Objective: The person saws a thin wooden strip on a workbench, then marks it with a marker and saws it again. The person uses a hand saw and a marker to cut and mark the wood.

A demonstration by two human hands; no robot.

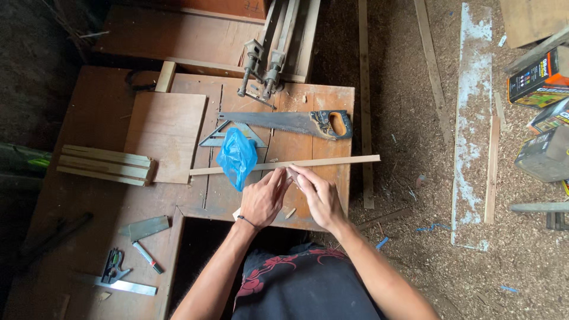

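Small piece (292, 173) – seemingly pinched between both hands' fingers (283, 178)

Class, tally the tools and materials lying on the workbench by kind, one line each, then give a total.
Handsaw: 1
Clamps: 2
Squares: 2
Marker: 1
Blue plastic bag: 1
Long wooden strip: 1
Total: 8
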